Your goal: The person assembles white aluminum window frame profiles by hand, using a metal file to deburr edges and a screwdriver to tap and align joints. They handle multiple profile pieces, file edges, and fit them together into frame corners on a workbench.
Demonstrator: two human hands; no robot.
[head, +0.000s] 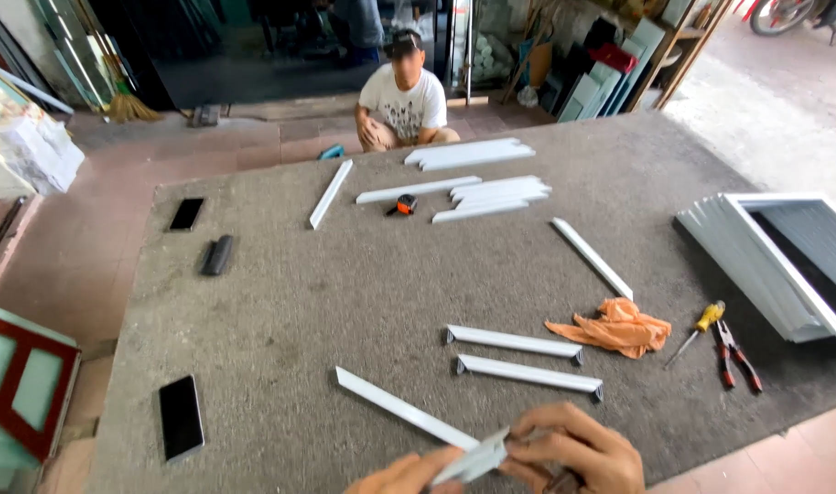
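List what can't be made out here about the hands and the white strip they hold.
- Left hand, head view: cut off by the bottom edge; its grip is unclear.
- Right hand: fingers cover the white strip, hiding that end.
- Stacked white frames: cut by the right edge.

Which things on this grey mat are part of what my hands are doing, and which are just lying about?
In hand: short white metal strip, held by left hand and right hand; cut white profile pieces.

Lying about: orange rag, yellow-handled screwdriver, red pliers, black phone.
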